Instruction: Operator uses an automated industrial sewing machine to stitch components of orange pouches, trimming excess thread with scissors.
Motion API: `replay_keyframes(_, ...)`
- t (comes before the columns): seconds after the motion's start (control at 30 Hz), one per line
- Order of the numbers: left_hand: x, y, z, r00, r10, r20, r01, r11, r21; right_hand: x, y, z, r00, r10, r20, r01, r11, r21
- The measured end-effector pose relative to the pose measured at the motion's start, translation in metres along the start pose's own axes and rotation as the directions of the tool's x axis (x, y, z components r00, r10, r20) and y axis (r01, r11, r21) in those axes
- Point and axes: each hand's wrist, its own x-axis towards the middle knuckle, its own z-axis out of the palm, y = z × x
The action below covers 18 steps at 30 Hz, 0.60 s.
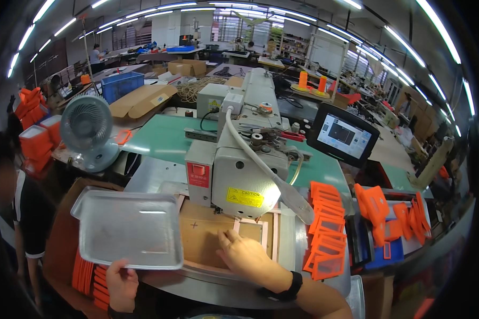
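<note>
My right hand lies on the brown template board under the head of the sewing machine. Its fingers stretch toward a small pale-edged rectangular frame on that board. A dark band circles the right wrist. Left of the machine is a shallow grey tray, with another tray's edge showing behind it. My left hand is at its near rim, fingers curled together; whatever they hold is hidden. Orange-framed mesh pieces overlap in a row on the right side of the machine table.
Orange pieces fill a blue bin at the right. A control screen stands behind them. At the left are a fan, a cardboard box holding orange pieces, and a person close by.
</note>
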Motion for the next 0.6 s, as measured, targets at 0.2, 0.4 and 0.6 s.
replay_keyframes(0.2,-0.019,-0.003,0.009,0.868,0.322,0.377,-0.255,0.942,-0.217,-0.002,-0.013,0.008,0.979,-0.205,0.009,0.192,0.932,0.306)
replay_keyframes(0.4,-0.024,-0.022,0.064,0.818,0.234,0.526,-0.223,0.971,-0.087,-0.024,0.031,-0.027,0.998,-0.050,-0.035,0.061,0.780,0.623)
replay_keyframes(0.6,-0.014,-0.057,0.107,0.774,0.125,0.621,-0.094,0.992,-0.083,-0.026,0.055,-0.041,0.835,0.487,-0.257,-0.108,0.603,0.790)
